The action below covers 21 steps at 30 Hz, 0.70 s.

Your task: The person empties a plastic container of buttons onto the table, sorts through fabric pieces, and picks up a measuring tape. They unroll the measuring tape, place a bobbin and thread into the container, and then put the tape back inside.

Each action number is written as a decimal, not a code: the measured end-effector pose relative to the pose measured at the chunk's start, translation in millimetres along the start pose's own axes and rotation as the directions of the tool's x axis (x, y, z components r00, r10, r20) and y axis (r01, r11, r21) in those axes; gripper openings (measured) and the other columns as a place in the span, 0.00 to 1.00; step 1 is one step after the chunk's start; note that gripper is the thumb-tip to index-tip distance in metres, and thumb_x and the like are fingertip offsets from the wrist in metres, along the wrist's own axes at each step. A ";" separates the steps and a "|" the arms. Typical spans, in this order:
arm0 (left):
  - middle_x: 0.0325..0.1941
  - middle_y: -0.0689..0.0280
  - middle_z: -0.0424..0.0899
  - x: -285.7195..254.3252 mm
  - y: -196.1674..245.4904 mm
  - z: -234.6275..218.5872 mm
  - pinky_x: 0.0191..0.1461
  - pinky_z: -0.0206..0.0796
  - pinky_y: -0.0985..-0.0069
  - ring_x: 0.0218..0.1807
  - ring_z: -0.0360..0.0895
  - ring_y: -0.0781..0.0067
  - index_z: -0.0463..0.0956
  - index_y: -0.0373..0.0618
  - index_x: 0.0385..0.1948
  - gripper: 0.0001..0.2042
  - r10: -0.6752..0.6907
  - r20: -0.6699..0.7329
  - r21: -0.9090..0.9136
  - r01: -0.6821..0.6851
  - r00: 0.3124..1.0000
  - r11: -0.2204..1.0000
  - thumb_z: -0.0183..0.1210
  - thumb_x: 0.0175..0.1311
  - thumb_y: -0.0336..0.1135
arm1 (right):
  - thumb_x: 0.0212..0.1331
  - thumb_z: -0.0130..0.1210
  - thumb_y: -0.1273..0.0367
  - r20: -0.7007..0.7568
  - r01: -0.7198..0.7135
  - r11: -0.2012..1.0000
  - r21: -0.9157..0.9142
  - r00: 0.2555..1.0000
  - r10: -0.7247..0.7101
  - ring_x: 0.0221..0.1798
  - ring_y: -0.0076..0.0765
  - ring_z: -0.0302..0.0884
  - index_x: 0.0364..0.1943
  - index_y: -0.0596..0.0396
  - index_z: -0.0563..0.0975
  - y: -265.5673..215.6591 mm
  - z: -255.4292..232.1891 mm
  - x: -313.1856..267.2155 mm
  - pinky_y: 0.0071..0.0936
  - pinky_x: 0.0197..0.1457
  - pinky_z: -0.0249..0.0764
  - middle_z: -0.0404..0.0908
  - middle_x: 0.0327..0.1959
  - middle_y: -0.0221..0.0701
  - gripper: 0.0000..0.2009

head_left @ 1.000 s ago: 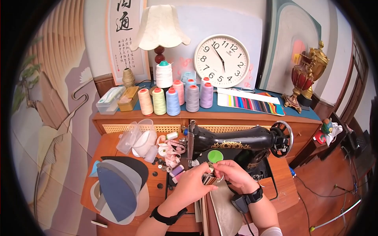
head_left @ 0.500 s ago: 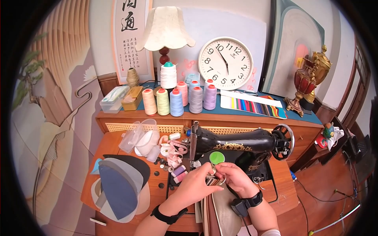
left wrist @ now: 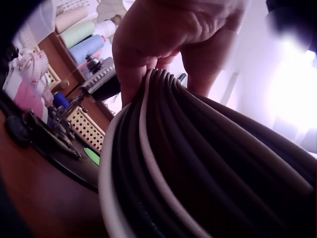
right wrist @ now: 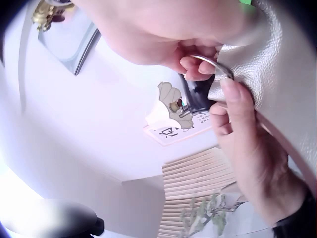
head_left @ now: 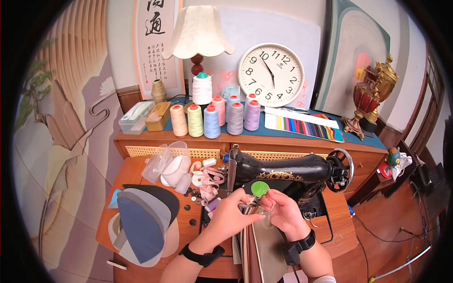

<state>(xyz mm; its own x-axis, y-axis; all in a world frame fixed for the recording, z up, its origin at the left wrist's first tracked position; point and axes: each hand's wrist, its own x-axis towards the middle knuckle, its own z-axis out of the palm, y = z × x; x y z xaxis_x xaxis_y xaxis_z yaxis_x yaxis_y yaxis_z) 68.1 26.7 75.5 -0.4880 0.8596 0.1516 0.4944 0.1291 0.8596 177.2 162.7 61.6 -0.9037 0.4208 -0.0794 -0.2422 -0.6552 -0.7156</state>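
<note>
Ring (right wrist: 211, 61) being held at stacked swatches (head_left: 270, 250)

The left hand (head_left: 230, 218) is pinching the swatches near their top, probably keeping the layers together, while the right hand (head_left: 289, 216) is gripping the ring at their corner; the swatches are sitting in front of the black sewing machine (head_left: 283, 168)

The round clock (head_left: 272, 75) carries the numerals 1 to 12, and the scroll (head_left: 159, 52) bears 通.

Wooden table (head_left: 342, 231), bearing, from left to right: rounded panels (head_left: 141, 224), black buttons (head_left: 193, 222), pink tape measure (head_left: 214, 176), black sewing machine (head_left: 264, 164).
</note>
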 end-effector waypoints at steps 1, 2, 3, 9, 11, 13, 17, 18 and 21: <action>0.37 0.59 0.79 1.3 -1.0 0.8 0.42 0.68 0.71 0.40 0.78 0.65 0.68 0.39 0.34 0.24 0.038 -0.008 -0.017 -0.038 0.999 0.999 0.74 0.43 0.40 | 0.66 0.47 0.68 0.005 0.000 1.000 0.001 1.000 0.000 0.28 0.21 0.64 0.21 0.52 0.69 -0.2 -0.9 1.6 0.19 0.38 0.61 0.69 0.21 0.25 0.13; 0.37 0.59 0.79 2.2 -1.9 1.8 0.41 0.68 0.71 0.40 0.79 0.63 0.68 0.39 0.34 0.24 0.073 -0.012 -0.033 -0.073 0.997 0.997 0.73 0.44 0.41 | 0.66 0.47 0.67 0.005 0.040 0.995 -0.096 0.999 -0.040 0.28 0.22 0.63 0.20 0.51 0.68 -0.1 -3.8 2.4 0.20 0.38 0.60 0.69 0.21 0.26 0.14; 0.37 0.59 0.79 2.5 -2.6 3.4 0.41 0.68 0.71 0.40 0.79 0.63 0.68 0.39 0.34 0.24 0.069 -0.009 -0.031 -0.069 0.998 0.997 0.73 0.44 0.41 | 0.67 0.46 0.67 0.007 0.077 0.979 -0.191 0.997 -0.077 0.28 0.23 0.63 0.20 0.51 0.66 0.6 -7.6 2.7 0.20 0.38 0.60 0.68 0.21 0.26 0.15; 0.44 0.53 0.78 6.2 -17.7 8.5 0.47 0.68 0.67 0.47 0.78 0.54 0.67 0.39 0.43 0.25 0.122 -0.023 0.001 -0.122 0.992 0.992 0.70 0.50 0.44 | 0.68 0.46 0.65 0.005 0.048 0.977 -0.209 0.999 -0.048 0.27 0.20 0.64 0.24 0.52 0.71 2.4 -16.4 11.9 0.19 0.36 0.60 0.71 0.21 0.25 0.14; 0.46 0.53 0.77 3.9 -14.5 7.9 0.49 0.68 0.66 0.49 0.77 0.54 0.67 0.40 0.45 0.26 0.125 -0.008 0.014 -0.125 0.992 0.992 0.68 0.52 0.44 | 0.68 0.46 0.64 -0.009 0.061 0.959 -0.276 0.998 -0.066 0.27 0.19 0.64 0.25 0.52 0.73 0.0 -19.2 10.7 0.18 0.36 0.60 0.72 0.21 0.24 0.13; 0.48 0.52 0.76 3.4 -14.8 7.8 0.51 0.68 0.66 0.51 0.76 0.53 0.66 0.40 0.48 0.26 0.127 0.004 0.030 -0.127 0.992 0.991 0.67 0.53 0.45 | 0.69 0.46 0.62 0.038 0.116 0.802 -0.586 0.992 -0.117 0.24 0.16 0.66 0.30 0.53 0.75 -6.5 -26.0 9.8 0.16 0.32 0.62 0.76 0.23 0.23 0.13; 0.51 0.50 0.75 2.7 -14.2 5.7 0.55 0.67 0.66 0.54 0.74 0.52 0.66 0.39 0.53 0.28 0.166 0.009 0.055 -0.166 0.986 0.985 0.64 0.57 0.47 | 0.70 0.45 0.61 -0.013 0.016 0.728 -0.686 0.999 -0.035 0.23 0.16 0.71 0.32 0.53 0.75 -18.0 -19.4 3.4 0.14 0.27 0.63 0.79 0.25 0.25 0.14; 0.52 0.50 0.74 2.3 -12.8 4.1 0.55 0.67 0.66 0.55 0.74 0.52 0.65 0.39 0.55 0.28 0.144 0.028 0.070 -0.145 0.989 0.987 0.63 0.58 0.47 | 0.71 0.44 0.60 -0.015 0.016 0.721 -0.693 0.999 -0.037 0.24 0.17 0.74 0.32 0.53 0.75 -16.8 -19.2 3.3 0.13 0.26 0.65 0.80 0.26 0.26 0.14; 0.51 0.51 0.75 2.7 -20.2 8.0 0.48 0.70 0.60 0.50 0.76 0.46 0.66 0.42 0.54 0.27 0.223 -0.011 0.101 -0.221 0.975 0.970 0.61 0.59 0.49 | 0.71 0.43 0.60 -0.011 0.014 0.737 -0.676 1.000 -0.029 0.27 0.20 0.78 0.34 0.54 0.74 -17.5 -17.8 2.6 0.14 0.26 0.68 0.81 0.27 0.27 0.14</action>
<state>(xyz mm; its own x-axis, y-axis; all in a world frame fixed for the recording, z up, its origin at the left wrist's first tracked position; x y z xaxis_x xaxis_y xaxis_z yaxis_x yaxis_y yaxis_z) 62.5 30.4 54.6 -0.3736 0.8610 0.3452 0.6598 -0.0149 0.7513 185.4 186.5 61.6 -0.8921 0.4469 -0.0663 0.0477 -0.0528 -0.9975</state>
